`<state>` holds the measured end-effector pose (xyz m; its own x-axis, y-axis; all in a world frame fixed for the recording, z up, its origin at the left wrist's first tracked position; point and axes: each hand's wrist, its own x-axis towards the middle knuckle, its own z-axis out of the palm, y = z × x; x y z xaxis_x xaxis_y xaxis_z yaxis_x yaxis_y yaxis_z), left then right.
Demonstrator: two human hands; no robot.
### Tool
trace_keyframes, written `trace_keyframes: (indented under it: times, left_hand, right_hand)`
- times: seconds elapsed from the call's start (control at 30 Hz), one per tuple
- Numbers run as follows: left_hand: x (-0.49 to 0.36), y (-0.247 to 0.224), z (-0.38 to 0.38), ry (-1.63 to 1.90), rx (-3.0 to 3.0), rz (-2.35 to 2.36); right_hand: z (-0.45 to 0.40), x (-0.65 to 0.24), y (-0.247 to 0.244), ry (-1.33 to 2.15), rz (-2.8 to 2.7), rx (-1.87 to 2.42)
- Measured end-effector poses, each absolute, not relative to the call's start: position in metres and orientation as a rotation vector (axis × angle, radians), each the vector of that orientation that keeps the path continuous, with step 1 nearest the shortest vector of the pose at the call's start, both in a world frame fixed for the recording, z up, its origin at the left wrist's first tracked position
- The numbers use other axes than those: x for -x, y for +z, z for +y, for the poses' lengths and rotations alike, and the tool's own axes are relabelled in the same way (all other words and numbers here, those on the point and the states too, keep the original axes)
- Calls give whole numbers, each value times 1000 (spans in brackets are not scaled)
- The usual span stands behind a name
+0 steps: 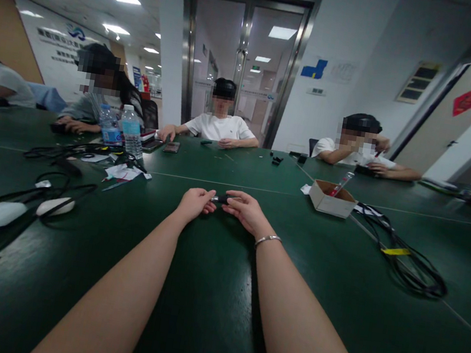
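Note:
Above the green table, my left hand [196, 204] pinches the silver end of a small black-and-silver stick-like object [221, 199]. My right hand [248, 211], with a silver bracelet [268, 240] at the wrist, grips the black end from the other side. The two hands are close together, with the object bridging the gap between them. Fingers cover much of it, and it is too small to tell its exact kind.
At left lie black cables [72, 152], a white mouse [55, 206] and water bottles [131, 133]. To the right are a small open box [332, 199] and a coiled black cable [410, 261]. Several people sit across the green table [208, 291]; a phone [171, 147] lies near one.

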<state>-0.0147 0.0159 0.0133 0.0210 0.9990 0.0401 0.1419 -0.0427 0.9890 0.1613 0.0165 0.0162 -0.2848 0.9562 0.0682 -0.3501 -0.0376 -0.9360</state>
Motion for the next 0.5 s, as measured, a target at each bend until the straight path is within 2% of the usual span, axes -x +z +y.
trace_keyframes:
  times: [0.5]
  left_hand:
    - [14,5,15,1130,-1721,1445]
  right_hand:
    - [14,-161,19,1587,-1132,781]
